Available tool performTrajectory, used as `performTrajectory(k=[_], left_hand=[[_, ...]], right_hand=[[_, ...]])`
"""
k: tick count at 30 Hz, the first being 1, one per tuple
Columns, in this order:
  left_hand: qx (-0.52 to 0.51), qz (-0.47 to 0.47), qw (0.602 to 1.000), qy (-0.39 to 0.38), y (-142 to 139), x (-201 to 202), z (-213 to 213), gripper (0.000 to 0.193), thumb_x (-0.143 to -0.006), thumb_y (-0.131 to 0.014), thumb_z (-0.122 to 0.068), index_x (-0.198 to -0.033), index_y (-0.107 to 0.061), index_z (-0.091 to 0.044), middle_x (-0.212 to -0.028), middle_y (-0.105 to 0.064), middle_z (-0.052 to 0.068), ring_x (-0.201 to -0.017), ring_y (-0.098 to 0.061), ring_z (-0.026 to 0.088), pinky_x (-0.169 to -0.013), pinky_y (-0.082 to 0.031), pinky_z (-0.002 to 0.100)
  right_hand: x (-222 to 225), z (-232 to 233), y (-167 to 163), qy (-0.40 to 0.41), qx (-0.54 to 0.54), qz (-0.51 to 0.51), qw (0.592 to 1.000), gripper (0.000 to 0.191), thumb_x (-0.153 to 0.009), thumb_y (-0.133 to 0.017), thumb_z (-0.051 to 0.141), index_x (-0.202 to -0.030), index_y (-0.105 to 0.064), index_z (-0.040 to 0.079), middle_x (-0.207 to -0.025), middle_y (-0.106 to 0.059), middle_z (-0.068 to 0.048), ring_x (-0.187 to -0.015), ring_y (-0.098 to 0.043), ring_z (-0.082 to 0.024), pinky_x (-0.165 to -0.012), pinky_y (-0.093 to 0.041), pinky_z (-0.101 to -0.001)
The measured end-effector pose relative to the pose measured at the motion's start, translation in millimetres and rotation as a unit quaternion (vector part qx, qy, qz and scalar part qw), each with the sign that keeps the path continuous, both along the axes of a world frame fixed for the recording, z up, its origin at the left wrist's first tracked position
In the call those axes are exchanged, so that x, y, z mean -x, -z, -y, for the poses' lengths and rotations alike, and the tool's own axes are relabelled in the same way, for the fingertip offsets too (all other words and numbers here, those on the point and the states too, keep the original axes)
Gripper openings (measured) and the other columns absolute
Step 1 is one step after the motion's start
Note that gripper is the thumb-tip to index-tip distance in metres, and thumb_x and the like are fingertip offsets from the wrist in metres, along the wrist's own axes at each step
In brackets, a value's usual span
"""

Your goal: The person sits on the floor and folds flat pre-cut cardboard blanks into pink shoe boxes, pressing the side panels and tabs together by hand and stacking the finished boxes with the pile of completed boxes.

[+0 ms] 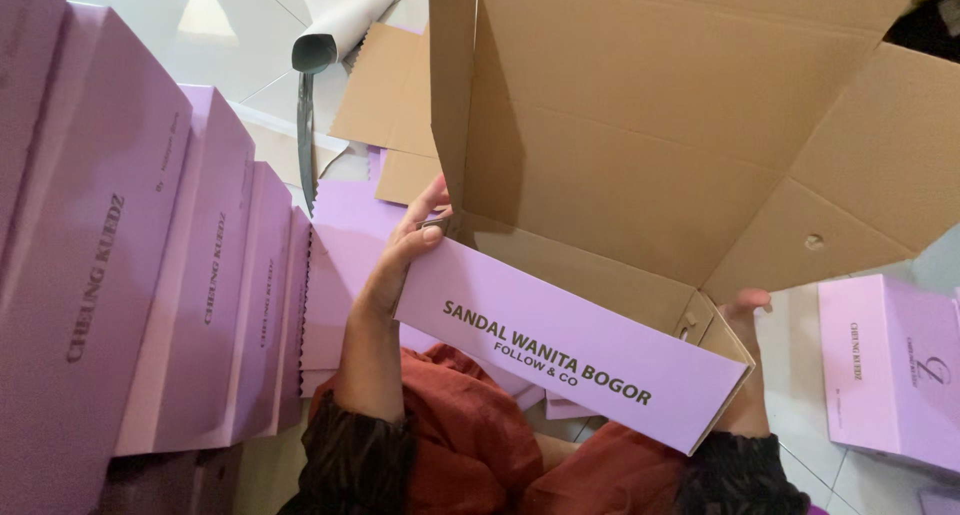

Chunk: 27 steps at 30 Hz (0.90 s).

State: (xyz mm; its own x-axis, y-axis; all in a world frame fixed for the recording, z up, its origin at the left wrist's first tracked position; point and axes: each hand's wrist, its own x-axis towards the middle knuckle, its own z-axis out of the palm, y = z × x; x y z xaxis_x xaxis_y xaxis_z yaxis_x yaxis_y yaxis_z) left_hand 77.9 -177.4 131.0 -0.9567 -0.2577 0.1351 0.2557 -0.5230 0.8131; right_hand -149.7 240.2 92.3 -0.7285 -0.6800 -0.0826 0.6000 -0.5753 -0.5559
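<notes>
I hold a half-folded cardboard box (640, 165), lilac outside and brown inside, tilted above my lap. My left hand (415, 230) grips its left corner, fingers on the brown side flap and thumb at the lilac front panel (570, 350) with dark printed lettering. At the box's right front corner my right hand (748, 310) holds the edge from behind; only fingertips and the wrist show. The large brown lid flap (700, 35) stands open, away from me.
A stepped stack of finished lilac boxes (150, 275) fills the left side. Another lilac box (890, 370) lies on the white tiled floor at right. Flat cardboard blanks (385, 105) and a rolled grey sheet (335, 35) lie beyond. My rust-coloured clothing (470, 445) is below.
</notes>
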Motion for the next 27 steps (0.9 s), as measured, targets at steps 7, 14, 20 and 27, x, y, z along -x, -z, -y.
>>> performTrajectory(k=[7, 14, 20, 27], left_hand=[[0.132, 0.012, 0.991, 0.015, -12.3, -4.7, -7.0, 0.103, -0.087, -0.058, -0.072, -0.163, -0.033, -0.007, -0.161, -0.038, 0.016, -0.143, -0.038, 0.022, -0.116, -0.032, 0.035], [0.027, -0.001, 0.999, 0.037, -15.6, -9.4, -18.2, 0.121, -0.083, -0.042, -0.094, -0.167, -0.027, -0.009, -0.151, -0.032, 0.022, -0.137, -0.04, 0.027, -0.118, -0.032, 0.044], [0.038, -0.076, 0.996, -0.019, -18.7, -28.8, -30.0, 0.117, -0.082, -0.044, -0.09, -0.163, -0.004, -0.015, -0.17, -0.013, 0.013, -0.156, -0.029, 0.03, -0.124, -0.032, 0.051], [0.058, 0.105, 0.982, -0.145, 22.1, -144.4, -73.8, 0.091, -0.092, -0.063, -0.058, -0.155, -0.029, -0.002, -0.138, -0.054, 0.011, -0.122, -0.054, 0.023, -0.102, -0.046, 0.04]], right_hand=[[-17.8, -10.1, 10.1, 0.011, -0.025, -0.008, 1.0, 0.075, -0.098, -0.064, 0.057, -0.148, -0.049, 0.004, -0.139, -0.06, -0.016, -0.118, -0.062, -0.03, -0.096, -0.053, -0.0447], [-31.5, -13.0, 8.6, 0.022, -0.042, -0.026, 0.999, 0.081, -0.093, -0.067, 0.059, -0.147, -0.049, 0.002, -0.136, -0.061, -0.017, -0.116, -0.062, -0.031, -0.095, -0.052, -0.0459], [-52.3, -21.1, 3.6, 0.031, -0.067, -0.057, 0.996, 0.085, -0.089, -0.069, 0.061, -0.145, -0.049, 0.0, -0.134, -0.062, -0.017, -0.115, -0.063, -0.032, -0.094, -0.051, -0.047], [-126.9, -60.9, 19.6, 0.053, -0.164, -0.118, 0.978, 0.09, -0.085, -0.071, 0.063, -0.144, -0.049, -0.002, -0.131, -0.063, -0.018, -0.113, -0.063, -0.032, -0.094, -0.05, -0.0482]])
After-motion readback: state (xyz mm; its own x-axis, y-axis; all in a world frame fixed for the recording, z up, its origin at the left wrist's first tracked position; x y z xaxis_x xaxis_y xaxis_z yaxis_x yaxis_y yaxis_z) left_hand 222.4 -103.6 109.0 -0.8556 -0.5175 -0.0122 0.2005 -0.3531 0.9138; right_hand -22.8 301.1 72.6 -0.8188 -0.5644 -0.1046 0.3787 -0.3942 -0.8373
